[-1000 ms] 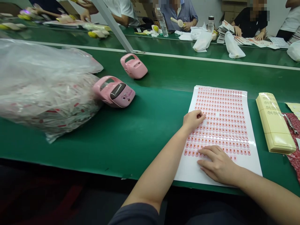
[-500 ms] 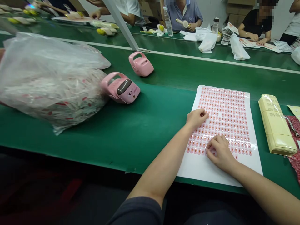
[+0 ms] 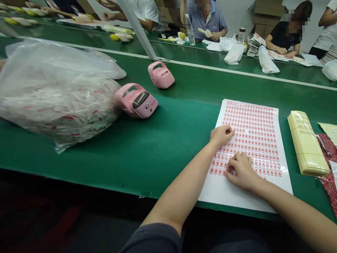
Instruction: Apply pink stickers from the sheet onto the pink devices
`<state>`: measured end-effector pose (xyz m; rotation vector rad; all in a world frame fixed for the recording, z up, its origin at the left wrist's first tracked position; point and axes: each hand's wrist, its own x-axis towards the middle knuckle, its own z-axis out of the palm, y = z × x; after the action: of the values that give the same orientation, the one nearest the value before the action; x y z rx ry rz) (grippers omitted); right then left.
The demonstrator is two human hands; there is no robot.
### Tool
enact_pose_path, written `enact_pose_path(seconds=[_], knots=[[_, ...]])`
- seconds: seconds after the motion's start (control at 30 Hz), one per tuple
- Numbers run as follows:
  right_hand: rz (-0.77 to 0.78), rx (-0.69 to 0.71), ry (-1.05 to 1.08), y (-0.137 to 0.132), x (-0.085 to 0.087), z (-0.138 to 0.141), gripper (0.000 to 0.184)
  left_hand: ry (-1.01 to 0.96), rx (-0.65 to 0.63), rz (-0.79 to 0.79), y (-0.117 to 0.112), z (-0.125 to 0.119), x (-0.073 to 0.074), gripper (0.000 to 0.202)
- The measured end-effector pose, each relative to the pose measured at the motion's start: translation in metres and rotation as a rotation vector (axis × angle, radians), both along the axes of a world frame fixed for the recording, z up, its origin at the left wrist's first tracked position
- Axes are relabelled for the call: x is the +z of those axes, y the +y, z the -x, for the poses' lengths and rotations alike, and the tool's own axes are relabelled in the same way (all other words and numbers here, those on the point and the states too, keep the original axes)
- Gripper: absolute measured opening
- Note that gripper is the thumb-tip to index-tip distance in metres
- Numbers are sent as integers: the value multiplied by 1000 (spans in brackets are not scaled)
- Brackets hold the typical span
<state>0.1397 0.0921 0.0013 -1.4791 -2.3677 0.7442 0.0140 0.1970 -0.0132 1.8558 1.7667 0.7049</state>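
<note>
Sticker sheet (image 3: 238, 196), thin and floppy, best taken by its white margin, lies at one o'clock on the green counter (image 3: 158, 168), left hand (image 3: 222, 136) curled on it, right hand (image 3: 242, 172) narrowed among pink stickers (image 3: 252, 140), any hold hidden.

Sticker sheet: the ovals on the white sticker sheet (image 3: 252, 130) are partly hidden under both hands; the marks inside them are too small to read.
Left hand: the fingertips of the left hand (image 3: 222, 136) are turned away, so any contact or hold cannot be told.
Right hand: the right hand (image 3: 242, 172) curls over the ovals, hiding whatever lies beneath its fingers.
Plastic bag: the contents of the clear plastic bag (image 3: 58, 91) blur behind the film.
Pink device: the emblem on the pink device (image 3: 137, 101) is too small to make out.
Red patterned wrap: the red patterned wrap (image 3: 329, 165) runs off the right edge.
</note>
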Motion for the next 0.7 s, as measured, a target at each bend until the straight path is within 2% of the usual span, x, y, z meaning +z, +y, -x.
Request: enact_pose_path(seconds=[0.3,0.53,0.7], knots=[[45,-46,4,1,-3,7,7,12,5,12,-1,-1,2,26],[-29,-91,158,7,-15,-1,7,18,4,13,0,0,-1,25],[-77,-60,144,3,-16,-3,8,25,6,20,2,1,-4,25]])
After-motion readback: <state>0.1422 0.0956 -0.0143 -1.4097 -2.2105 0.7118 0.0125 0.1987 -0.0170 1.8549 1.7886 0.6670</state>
